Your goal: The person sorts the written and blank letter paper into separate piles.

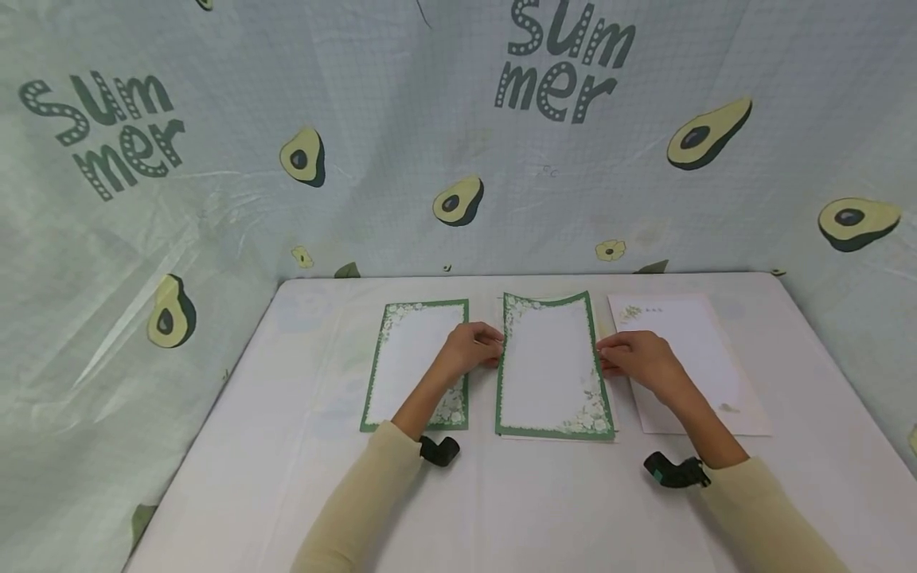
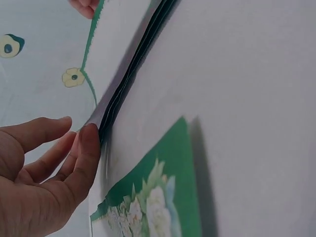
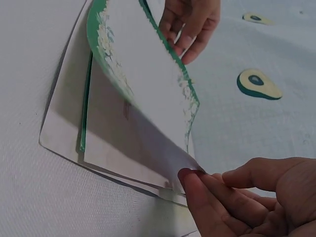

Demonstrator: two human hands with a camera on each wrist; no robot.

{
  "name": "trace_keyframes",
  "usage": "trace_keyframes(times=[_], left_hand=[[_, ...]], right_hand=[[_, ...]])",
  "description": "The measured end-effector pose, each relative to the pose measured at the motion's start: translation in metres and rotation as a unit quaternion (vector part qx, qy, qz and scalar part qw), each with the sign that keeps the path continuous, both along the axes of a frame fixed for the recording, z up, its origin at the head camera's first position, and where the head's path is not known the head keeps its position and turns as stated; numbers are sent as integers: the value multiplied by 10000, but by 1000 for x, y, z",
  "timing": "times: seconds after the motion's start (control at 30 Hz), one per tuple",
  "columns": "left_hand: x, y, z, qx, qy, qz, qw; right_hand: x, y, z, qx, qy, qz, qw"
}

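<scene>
Seemingly, squaring-up is being done, w/ the green-bordered sheet (image 1: 548, 358) at table (image 1: 544, 509) ctr gripped along one edge by the R hand (image 1: 641, 360) & touched opp. by relaxed fingers of the L hand (image 1: 467, 348), so edges prob. need to be aligned w/ the sheets below (image 3: 111, 131).

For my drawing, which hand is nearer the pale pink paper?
Right. The right hand is over the left part of the pale pink paper; the left hand is farther, at the left edge of the middle sheet.
</scene>
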State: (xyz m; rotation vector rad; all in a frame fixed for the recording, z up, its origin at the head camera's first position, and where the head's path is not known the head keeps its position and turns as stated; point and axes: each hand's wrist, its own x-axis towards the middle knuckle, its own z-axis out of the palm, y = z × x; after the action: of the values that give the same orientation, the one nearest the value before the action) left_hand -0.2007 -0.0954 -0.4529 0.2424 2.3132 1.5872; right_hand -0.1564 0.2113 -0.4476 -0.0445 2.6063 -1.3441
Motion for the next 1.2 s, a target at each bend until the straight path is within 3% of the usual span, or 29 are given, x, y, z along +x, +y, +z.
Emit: trace_keyframes(times=[0.2,0.53,0.8,1.2], left_hand=[[2,7,0,271,15,114,9996],[4,10,-3,672,-176,558,9960],[5,8,-2,292,-214,523,9980],[5,4,0,308,-252,572,9976]], right_hand=[[3,2,-5,-217,89,-120,9997],[8,1,-7,-479,322,-444,9973],[6,0,-11,-619,318,-628,9956],[6,-1,-11,-690,496,-673,9941]])
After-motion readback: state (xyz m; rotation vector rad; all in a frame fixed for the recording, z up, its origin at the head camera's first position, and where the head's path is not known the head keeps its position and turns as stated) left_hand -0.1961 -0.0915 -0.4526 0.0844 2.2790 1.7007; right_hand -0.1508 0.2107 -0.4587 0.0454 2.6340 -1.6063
